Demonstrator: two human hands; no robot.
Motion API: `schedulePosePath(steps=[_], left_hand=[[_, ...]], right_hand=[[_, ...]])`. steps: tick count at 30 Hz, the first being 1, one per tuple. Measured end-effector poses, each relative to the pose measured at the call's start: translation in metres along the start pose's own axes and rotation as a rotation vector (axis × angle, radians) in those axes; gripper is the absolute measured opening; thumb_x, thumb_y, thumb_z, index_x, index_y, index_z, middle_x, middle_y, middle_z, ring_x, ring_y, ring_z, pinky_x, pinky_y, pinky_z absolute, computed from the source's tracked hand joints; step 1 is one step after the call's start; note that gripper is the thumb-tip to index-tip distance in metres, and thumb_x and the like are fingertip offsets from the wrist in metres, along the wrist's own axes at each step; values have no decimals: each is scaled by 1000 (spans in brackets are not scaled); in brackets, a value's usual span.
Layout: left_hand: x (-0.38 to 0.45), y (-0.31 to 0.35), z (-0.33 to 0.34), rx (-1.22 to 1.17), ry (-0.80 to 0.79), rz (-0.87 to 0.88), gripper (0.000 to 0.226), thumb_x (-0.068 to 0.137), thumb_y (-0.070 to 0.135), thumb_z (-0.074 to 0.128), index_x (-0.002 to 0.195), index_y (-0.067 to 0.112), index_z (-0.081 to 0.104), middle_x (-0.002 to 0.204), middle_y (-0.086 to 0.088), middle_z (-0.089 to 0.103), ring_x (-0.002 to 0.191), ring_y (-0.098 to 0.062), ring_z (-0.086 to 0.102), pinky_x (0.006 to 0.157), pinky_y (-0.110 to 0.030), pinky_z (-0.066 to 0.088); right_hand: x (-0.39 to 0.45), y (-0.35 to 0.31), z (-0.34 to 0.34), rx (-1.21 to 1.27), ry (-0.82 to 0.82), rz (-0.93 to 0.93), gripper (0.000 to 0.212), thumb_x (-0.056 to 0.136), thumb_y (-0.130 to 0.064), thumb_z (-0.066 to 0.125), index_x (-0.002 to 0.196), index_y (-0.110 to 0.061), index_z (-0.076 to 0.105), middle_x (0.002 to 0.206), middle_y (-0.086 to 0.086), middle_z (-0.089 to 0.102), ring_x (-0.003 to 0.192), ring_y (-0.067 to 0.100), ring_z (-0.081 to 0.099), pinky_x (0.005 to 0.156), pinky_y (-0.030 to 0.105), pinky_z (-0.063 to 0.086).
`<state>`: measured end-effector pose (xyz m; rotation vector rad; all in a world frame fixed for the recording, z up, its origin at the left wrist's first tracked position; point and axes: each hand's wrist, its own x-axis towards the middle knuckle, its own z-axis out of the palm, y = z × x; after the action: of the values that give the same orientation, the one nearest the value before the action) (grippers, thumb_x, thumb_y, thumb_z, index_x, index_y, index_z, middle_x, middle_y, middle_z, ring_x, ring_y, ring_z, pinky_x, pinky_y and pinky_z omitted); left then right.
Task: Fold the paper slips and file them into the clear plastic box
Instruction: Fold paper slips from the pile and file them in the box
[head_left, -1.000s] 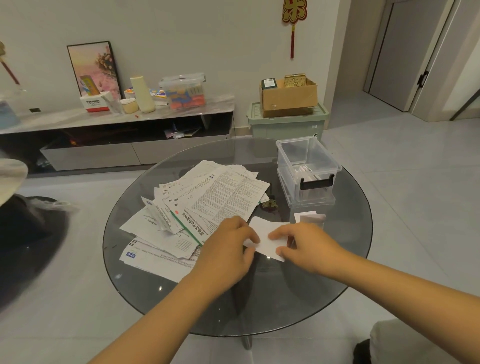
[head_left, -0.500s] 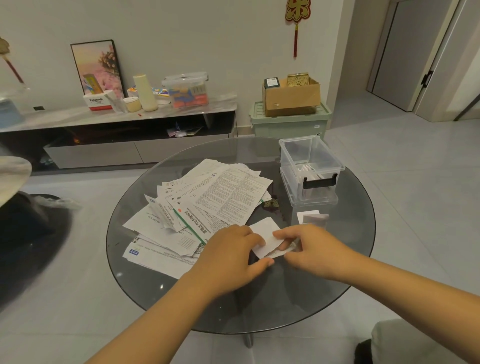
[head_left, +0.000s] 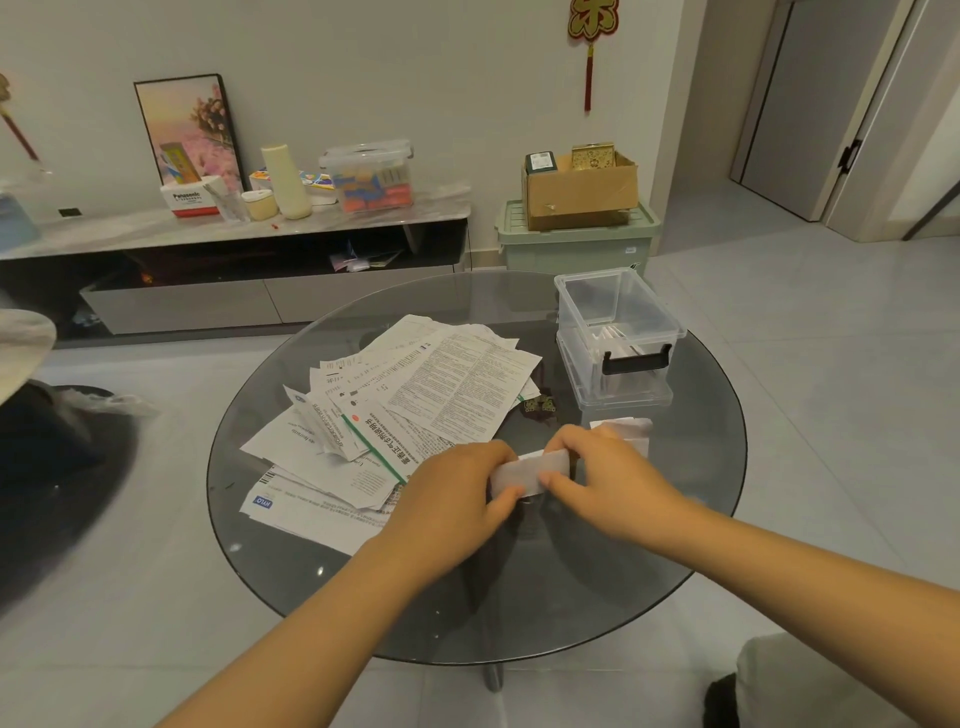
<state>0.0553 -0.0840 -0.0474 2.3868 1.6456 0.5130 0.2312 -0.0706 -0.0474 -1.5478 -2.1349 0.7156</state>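
Item 1: folded paper slip (head_left: 530, 470), white, narrow, held just above the round glass worktop (head_left: 649, 561) near its front middle. Left hand (head_left: 457, 499) takes the slip's left end, fingers curled over the top edge and thumb against the lower corner: grip pinching the slip. Right hand (head_left: 608, 473) takes the right end, fingers curled over the top and thumb laid along the lower edge: grip likewise pinching the slip. Both forearms reach in from the lower corners of the view.

Item 2: clear plastic box (head_left: 618, 332), lidless, with a black latch on its near wall, standing on the worktop's far right, well apart from the hands. Pale slips stand inside it; their number cannot be told. It appears to sit on a second clear piece of the same outline.

Item 3: heap of printed paper sheets (head_left: 415, 405), unfolded and overlapping, spread over the left and middle of the worktop; its near edge runs under the left hand.

Item 4: small white slip (head_left: 628, 431) lying on the glass just beyond the right hand, in front of the box.

Item 5: small dark patterned object (head_left: 540, 404) between the heap and the box; kind cannot be told.

Item 6: low cabinet (head_left: 234, 228) along the far wall, carrying a framed picture, a cream bottle and a lidded storage tub; to its right a cardboard carton (head_left: 582, 189) on a green bin
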Motion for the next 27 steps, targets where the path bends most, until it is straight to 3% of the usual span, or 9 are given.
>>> schedulePosePath(steps=[5, 8, 11, 15, 19, 23, 27], left_hand=[[7, -3, 3, -173, -15, -134, 36, 83, 27, 68, 116, 27, 53, 96, 10, 55, 81, -6, 49, 73, -21, 39], [8, -5, 5, -226, -20, -163, 43, 82, 22, 70, 122, 25, 52, 106, 10, 50, 94, -6, 47, 81, -18, 35], [10, -6, 7, -207, -37, -126, 37, 82, 21, 69, 117, 24, 57, 119, 7, 52, 113, -9, 43, 93, -20, 33], [11, -8, 5, -158, -65, -132, 29, 83, 21, 68, 111, 25, 61, 117, 9, 55, 112, -10, 46, 97, -23, 33], [10, -7, 1, -175, -88, -142, 35, 83, 19, 69, 116, 26, 59, 120, 9, 54, 115, -10, 45, 99, -24, 33], [10, -4, -6, -212, -126, -152, 45, 80, 18, 72, 120, 28, 57, 116, 11, 53, 106, -7, 46, 81, -13, 34], [7, 0, -12, -284, -154, -178, 54, 74, 15, 77, 120, 31, 55, 98, 19, 49, 87, 0, 46, 67, -6, 31]], right_hand=[[7, 3, 8, -71, 63, 16, 37, 86, -33, 62, 118, -29, 45, 107, -1, 52, 104, 17, 45, 80, 25, 38], [5, 2, 9, -249, 117, -89, 44, 88, -34, 59, 129, -32, 43, 112, -5, 48, 110, 16, 37, 83, 22, 25], [5, 0, 9, -326, 162, -153, 33, 88, -31, 59, 121, -32, 54, 111, -5, 43, 108, 15, 35, 80, 21, 21], [3, -1, 7, -393, 129, -155, 24, 92, -31, 55, 114, -31, 62, 115, -7, 43, 111, 15, 34, 78, 21, 17], [2, -1, 2, -464, 127, -165, 23, 93, -26, 53, 112, -27, 65, 112, -6, 48, 109, 17, 37, 75, 24, 17], [-3, -2, 1, -480, 110, -156, 23, 94, -29, 50, 114, -26, 62, 113, -5, 50, 109, 17, 42, 76, 23, 28], [-5, -2, 4, -372, 105, -70, 34, 91, -35, 54, 123, -25, 48, 119, -4, 50, 112, 16, 46, 86, 27, 41]])
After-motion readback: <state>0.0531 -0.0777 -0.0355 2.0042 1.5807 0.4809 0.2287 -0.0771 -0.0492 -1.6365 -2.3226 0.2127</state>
